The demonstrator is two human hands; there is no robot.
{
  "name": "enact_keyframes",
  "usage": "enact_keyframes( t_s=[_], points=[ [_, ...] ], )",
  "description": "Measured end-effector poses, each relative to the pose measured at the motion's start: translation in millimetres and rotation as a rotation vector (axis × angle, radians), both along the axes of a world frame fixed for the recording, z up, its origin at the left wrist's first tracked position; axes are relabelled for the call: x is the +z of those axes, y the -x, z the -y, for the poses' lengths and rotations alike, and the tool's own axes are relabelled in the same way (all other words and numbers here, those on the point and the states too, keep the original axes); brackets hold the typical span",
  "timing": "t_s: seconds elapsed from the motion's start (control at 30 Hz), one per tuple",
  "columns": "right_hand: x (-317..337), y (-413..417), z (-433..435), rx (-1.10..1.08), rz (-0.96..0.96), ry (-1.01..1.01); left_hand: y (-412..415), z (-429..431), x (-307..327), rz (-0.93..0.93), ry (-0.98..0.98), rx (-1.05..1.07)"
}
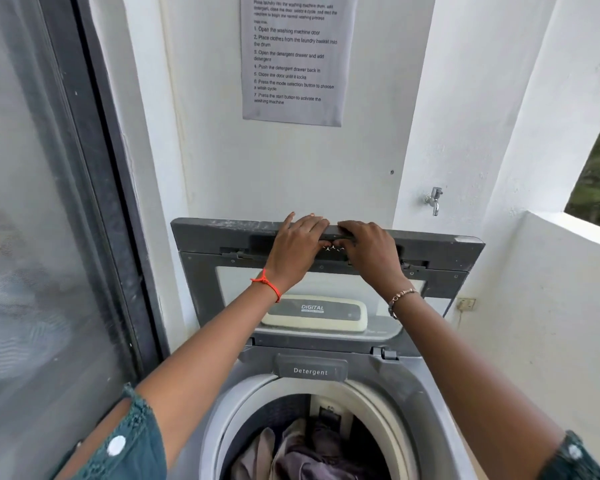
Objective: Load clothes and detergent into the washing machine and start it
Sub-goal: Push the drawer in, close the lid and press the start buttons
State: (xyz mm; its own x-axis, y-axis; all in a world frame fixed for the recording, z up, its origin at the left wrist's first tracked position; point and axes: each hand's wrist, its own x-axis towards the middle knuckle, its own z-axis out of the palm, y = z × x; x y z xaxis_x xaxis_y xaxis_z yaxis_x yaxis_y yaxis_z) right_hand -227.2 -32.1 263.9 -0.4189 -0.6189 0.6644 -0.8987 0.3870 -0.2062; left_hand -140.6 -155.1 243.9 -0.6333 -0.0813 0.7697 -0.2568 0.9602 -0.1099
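Glass door [49, 202] on my left. My left hand [297, 244] curls over the top edge of the raised lid [201, 233], gripping it. Below, between my arms, the Detergent drawer [310, 371] sits closed and the clothes [302, 452] lie down in the drum [243, 403]. My right hand [368, 251] grips the same edge, just beside the left. Tap [434, 199] on the wall, far right.

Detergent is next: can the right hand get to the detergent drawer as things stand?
Probably yes: the detergent drawer sits uncovered below the raised lid, nothing across it. The right hand grips the lid's top edge and must let go first.
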Motion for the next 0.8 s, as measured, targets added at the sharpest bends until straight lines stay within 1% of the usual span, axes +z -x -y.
enact_keyframes(
  t_s=[0.17, 0.23, 0.33, 0.4, 0.53, 0.63, 0.73, 0.8],
  points=[
    [-8.3, -29.5, -38.3, 0.097, -0.004, -0.071, -38.8, -31.6, -6.7, 0.051, 0.01, -0.014],
    [-10.9, -41.8, -55.6, 0.136, 0.006, -0.135, -58.8, -49.7, -9.4, 0.122, -0.074, -0.032],
    [-19.6, -63.4, -84.8, 0.182, 0.097, -0.27, -93.3, -78.9, -20.6, 0.275, -0.239, -0.043],
    [-36.4, -76.9, -104.9, 0.201, 0.142, -0.388, -117.9, -100.5, -33.7, 0.378, -0.273, -0.025],
    [-86.6, -103.6, -136.2, 0.198, 0.163, -0.612, -159.8, -136.4, -84.7, 0.63, -0.126, 0.05],
    [-122.7, -123.8, -144.3, 0.211, 0.18, -0.71, -176.4, -151.5, -124.4, 0.802, -0.125, 0.14],
    [-151.2, -128.5, -147.1, 0.202, 0.181, -0.721, -180.2, -152.2, -151.6, 0.83, -0.178, 0.149],
    [-163.6, -125.5, -148.0, 0.217, 0.207, -0.733, -181.6, -148.5, -161.9, 0.862, -0.133, 0.149]
  ],
)
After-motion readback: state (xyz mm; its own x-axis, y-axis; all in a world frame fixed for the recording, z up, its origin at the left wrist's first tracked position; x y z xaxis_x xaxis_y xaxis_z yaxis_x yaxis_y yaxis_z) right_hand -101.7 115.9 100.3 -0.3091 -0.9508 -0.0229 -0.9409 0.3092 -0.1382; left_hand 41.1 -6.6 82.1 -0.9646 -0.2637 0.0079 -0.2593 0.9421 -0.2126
